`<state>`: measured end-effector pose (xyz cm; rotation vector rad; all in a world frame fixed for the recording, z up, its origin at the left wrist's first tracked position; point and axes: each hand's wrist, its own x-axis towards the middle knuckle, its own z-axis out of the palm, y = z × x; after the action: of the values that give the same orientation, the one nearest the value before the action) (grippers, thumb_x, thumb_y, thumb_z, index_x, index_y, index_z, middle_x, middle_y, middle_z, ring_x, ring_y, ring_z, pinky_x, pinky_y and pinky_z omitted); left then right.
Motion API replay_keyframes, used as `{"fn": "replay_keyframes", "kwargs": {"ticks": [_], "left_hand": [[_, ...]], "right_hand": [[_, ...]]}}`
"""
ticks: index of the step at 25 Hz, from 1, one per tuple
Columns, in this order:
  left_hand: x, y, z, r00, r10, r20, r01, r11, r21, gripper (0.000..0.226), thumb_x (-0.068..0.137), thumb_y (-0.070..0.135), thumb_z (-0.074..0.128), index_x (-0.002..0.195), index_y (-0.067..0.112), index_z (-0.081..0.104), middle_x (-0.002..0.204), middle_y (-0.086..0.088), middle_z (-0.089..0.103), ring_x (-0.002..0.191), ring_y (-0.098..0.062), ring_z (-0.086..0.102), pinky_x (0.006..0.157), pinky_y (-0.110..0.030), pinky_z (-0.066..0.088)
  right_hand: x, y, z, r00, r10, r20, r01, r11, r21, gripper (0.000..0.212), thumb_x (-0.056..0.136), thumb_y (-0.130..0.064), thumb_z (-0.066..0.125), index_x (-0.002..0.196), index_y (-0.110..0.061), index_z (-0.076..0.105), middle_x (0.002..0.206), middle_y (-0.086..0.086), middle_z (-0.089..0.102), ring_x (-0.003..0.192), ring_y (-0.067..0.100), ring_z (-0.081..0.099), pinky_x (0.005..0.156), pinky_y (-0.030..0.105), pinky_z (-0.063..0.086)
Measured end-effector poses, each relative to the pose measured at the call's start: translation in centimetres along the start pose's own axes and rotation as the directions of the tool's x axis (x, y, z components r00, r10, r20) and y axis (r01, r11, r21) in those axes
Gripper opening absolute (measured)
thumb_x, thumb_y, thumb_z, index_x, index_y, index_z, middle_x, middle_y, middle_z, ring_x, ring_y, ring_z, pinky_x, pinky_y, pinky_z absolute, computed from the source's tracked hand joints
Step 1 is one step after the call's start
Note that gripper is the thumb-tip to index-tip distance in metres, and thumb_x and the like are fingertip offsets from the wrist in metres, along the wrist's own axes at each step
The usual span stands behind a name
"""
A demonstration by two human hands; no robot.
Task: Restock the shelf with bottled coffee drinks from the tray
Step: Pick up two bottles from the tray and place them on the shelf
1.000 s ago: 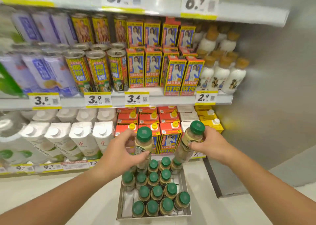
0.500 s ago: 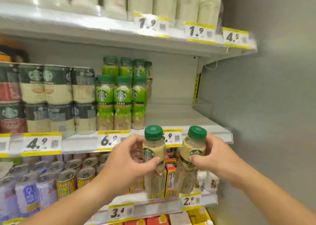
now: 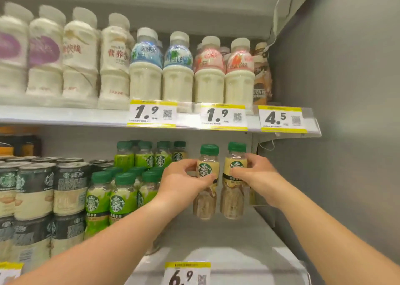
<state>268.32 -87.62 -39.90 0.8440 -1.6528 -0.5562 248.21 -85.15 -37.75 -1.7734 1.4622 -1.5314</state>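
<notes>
My left hand [image 3: 184, 181] grips a coffee bottle [image 3: 205, 200] with a green cap and cream label, held upright over the bare right part of the shelf [image 3: 227, 241]. Beside it my right hand [image 3: 255, 174] grips a second, matching coffee bottle [image 3: 233, 198]. Both bottles hang side by side, a little above the shelf floor, deep in the bay. The tray is out of view.
Green-labelled bottles [image 3: 116, 200] stand in rows left of the gap, dark cans [image 3: 41, 189] further left. White milk bottles [image 3: 177, 68] fill the shelf above. The grey side wall [image 3: 335, 133] closes the bay on the right. A 6.9 price tag [image 3: 187, 274] marks the front edge.
Both hands have lifted the two bottles from in front of the lower shelf up and forward into the empty bay. The view has tilted upward; the tray has dropped out of sight.
</notes>
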Motion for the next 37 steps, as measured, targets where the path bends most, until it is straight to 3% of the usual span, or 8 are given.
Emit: {"fn": "replay_keyframes", "kwargs": {"ticks": [4,8,13,19,26,30,33,37], "left_hand": [[4.1,-1.9,3.1,0.995,0.049,-0.086,-0.042,0.995,0.090,0.033,0.071,0.029,0.087,0.067,0.045,0.058,0.057,0.039,0.059,0.066,0.028,0.053,0.051,0.006,0.036],[7.1,-4.7,4.3,0.982,-0.026,-0.186,0.050,0.990,0.128,0.009,0.075,0.026,0.083,0.081,0.024,0.077,0.076,0.012,0.074,0.071,0.003,0.064,0.051,-0.003,0.043],[8.4,-6.2,4.5,0.969,-0.080,-0.235,0.113,0.985,0.131,0.007,0.079,0.024,0.080,0.082,0.024,0.074,0.077,0.012,0.071,0.066,0.003,0.064,0.047,-0.003,0.042],[5.3,-7.9,5.0,0.977,-0.134,-0.166,0.164,0.969,0.187,0.035,0.074,0.015,0.085,0.090,0.033,0.059,0.082,0.023,0.060,0.073,0.009,0.055,0.052,-0.004,0.039],[4.8,-9.3,6.1,0.952,-0.160,-0.259,0.241,0.918,0.316,0.043,0.073,0.017,0.086,0.110,0.010,0.064,0.083,0.010,0.055,0.074,-0.008,0.052,0.067,-0.021,0.043],[6.0,-10.3,6.7,0.933,-0.216,-0.289,0.304,0.901,0.310,0.036,0.072,0.015,0.086,0.099,0.007,0.064,0.095,-0.003,0.069,0.083,-0.020,0.064,0.073,-0.031,0.054],[6.6,-10.4,6.9,0.918,-0.238,-0.316,0.342,0.880,0.329,0.031,0.070,0.018,0.087,0.093,0.010,0.068,0.090,-0.004,0.071,0.080,-0.020,0.066,0.064,-0.027,0.049],[7.0,-10.4,6.8,0.899,-0.271,-0.343,0.391,0.852,0.350,0.024,0.070,0.020,0.088,0.085,0.011,0.072,0.085,-0.005,0.073,0.077,-0.022,0.068,0.060,-0.027,0.047]], "right_hand": [[5.7,3.1,0.7,1.000,-0.013,0.020,0.012,0.998,0.058,0.010,0.073,-0.025,0.075,0.083,-0.027,0.074,0.079,-0.006,0.076,0.075,0.010,0.071,0.067,0.028,0.054],[9.1,5.8,1.9,0.997,0.063,-0.035,-0.061,0.996,0.062,0.022,0.071,-0.026,0.075,0.092,-0.021,0.070,0.087,-0.001,0.075,0.082,0.016,0.070,0.069,0.030,0.053],[9.9,7.2,2.7,0.998,0.059,0.020,-0.061,0.994,0.087,0.026,0.068,-0.025,0.074,0.092,-0.028,0.066,0.093,-0.004,0.072,0.082,0.010,0.067,0.063,0.027,0.050],[7.2,10.6,3.2,0.974,0.131,0.186,-0.135,0.991,0.005,0.028,0.077,-0.023,0.074,0.102,-0.034,0.068,0.098,-0.010,0.072,0.092,0.008,0.066,0.076,0.025,0.051],[7.9,11.6,4.6,0.993,0.086,0.081,-0.078,0.993,-0.092,0.035,0.073,-0.020,0.082,0.101,-0.025,0.063,0.097,-0.004,0.071,0.090,0.013,0.067,0.078,0.030,0.053],[9.7,12.2,6.3,0.995,0.053,0.087,-0.044,0.994,-0.101,0.028,0.074,-0.017,0.081,0.086,-0.030,0.060,0.090,-0.005,0.072,0.083,0.010,0.068,0.075,0.027,0.056],[10.8,12.7,7.4,0.996,0.028,0.084,-0.017,0.992,-0.126,0.024,0.075,-0.018,0.080,0.083,-0.032,0.062,0.086,-0.010,0.071,0.078,0.003,0.066,0.063,0.015,0.050],[11.6,13.4,7.8,0.996,-0.003,0.091,0.018,0.986,-0.166,0.017,0.076,-0.021,0.079,0.084,-0.030,0.067,0.084,-0.009,0.073,0.077,0.004,0.067,0.061,0.016,0.048]]}}
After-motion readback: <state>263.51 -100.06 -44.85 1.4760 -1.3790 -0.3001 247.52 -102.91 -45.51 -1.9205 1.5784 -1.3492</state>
